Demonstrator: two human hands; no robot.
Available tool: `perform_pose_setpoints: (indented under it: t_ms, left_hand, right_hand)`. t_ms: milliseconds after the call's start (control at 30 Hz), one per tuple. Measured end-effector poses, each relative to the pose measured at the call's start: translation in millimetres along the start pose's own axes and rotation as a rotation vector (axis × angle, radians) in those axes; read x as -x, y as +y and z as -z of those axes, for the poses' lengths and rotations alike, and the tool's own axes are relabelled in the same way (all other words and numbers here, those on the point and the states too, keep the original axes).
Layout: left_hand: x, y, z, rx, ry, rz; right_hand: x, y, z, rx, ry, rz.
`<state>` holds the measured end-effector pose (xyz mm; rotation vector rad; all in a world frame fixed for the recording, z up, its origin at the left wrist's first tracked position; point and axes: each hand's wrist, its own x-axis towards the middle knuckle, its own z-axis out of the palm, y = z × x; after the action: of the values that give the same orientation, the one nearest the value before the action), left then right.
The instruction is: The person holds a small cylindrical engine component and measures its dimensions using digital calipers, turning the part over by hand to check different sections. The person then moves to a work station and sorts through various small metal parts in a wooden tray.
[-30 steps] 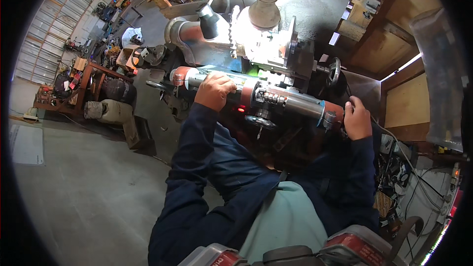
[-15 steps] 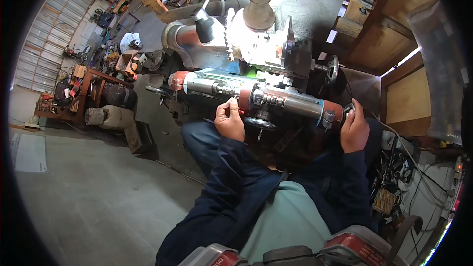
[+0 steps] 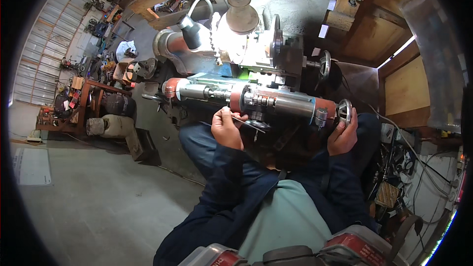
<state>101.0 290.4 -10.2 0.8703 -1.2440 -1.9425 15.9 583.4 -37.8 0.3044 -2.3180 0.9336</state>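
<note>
Holding a handwheel (image 3: 345, 112) at the right end of the machine (image 3: 295, 105), mid-work.
The right hand (image 3: 343, 135) curls round its rim; the left hand (image 3: 227, 128) pinches a thin grey rod (image 3: 251, 125) near the front edge. The shiny stepped shaft (image 3: 217, 93) looks mounted between red-brown ends (image 3: 171, 87); what remains is unclear.

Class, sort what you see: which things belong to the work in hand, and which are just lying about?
In the work:
thin rod, in the left hand
end handwheel, at the right hand
machine with steel cylinders

Lying about:
beige tank
white bundle
white board
</note>
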Motion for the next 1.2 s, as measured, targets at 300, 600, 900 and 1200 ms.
perform_pose_setpoints:
  t_ms: [300, 600, 900, 1200]
  left_hand:
    - [8, -5, -25, -0.963, -0.082, -0.880]
    - [6, -1, -25, -1.167, -0.116, -0.920]
    - [0, 21, -33, -1.512, -0.274, -1.001]
    - [12, -14, -40, -0.559, -0.002, -0.336]
  right_hand:
    - [32, 21, -12, 0.131, 0.051, -0.039]
    - [50, 24, -18, 0.158, 0.032, -0.161]
    - [-7, -6, 13, 0.008, 0.144, 0.128]
    - [-88, -1, 9, -0.047, -0.520, -0.092]
